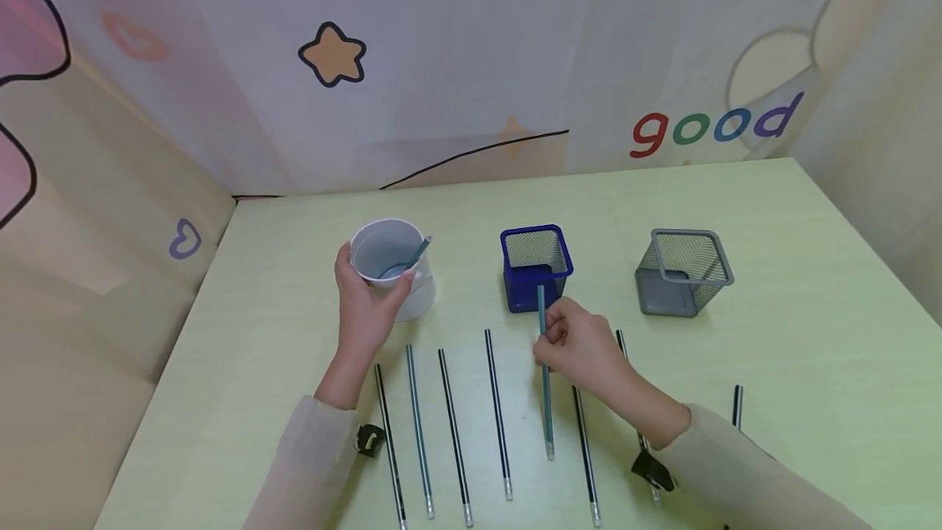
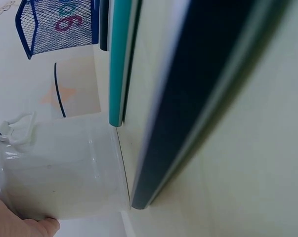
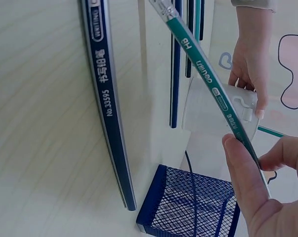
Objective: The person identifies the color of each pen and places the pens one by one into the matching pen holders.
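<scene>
i have a pale yellow-green bench [image 1: 280, 268] in front of me, its top marked with faint grain. a white cup [image 1: 418, 301] stands on its left part, mouth up. to the right of it stands a blue mesh basket [image 1: 524, 297], square and open-topped, and farther right, well apart, a grey mesh basket [image 1: 657, 291] of similar shape. nearer to me, roughly side by side but not touching, lie a dark pencil [image 1: 390, 448] at my left, a teal pencil [image 1: 418, 424] next to it, then five more dark pencils [image 1: 497, 415]. the two rightmost are partly hidden from me.
</scene>
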`<state>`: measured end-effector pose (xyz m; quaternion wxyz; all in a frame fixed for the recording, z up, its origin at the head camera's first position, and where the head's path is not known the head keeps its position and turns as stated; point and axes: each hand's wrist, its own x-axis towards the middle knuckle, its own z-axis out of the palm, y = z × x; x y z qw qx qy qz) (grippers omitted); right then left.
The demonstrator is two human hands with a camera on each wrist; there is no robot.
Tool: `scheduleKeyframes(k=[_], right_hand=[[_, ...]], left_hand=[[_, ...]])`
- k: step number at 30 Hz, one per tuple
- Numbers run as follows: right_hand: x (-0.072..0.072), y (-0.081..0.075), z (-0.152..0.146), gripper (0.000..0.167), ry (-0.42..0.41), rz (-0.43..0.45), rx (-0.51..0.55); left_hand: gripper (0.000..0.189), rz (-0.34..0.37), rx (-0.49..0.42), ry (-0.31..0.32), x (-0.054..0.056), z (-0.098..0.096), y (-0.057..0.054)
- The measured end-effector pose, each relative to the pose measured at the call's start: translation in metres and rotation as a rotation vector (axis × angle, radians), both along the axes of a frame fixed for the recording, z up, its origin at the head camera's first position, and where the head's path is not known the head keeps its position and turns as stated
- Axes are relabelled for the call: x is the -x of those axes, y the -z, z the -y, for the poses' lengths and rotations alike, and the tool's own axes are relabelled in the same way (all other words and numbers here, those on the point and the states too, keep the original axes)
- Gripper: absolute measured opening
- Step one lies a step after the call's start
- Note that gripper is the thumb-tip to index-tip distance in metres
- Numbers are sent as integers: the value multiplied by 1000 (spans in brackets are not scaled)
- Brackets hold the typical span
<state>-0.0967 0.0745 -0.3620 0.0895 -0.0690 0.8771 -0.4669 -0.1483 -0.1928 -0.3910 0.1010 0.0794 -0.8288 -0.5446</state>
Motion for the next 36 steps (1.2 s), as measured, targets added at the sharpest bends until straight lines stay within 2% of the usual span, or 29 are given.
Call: scheduleKeyframes(k=[7,18,26,36], right_hand=[[0,-1,-1,16,5,-75,-1],[-1,0,-1,16,48,-99,28],[-2,-5,1,15,57,-162,16],[-3,-8,1,18,72,-226,60]], left_hand=[[94,13,11,-1,0,1,1],[95,20,11,0,1,0,0],[94,16,9,0,0,0,1],[94,14,17,-4,1,1,1]])
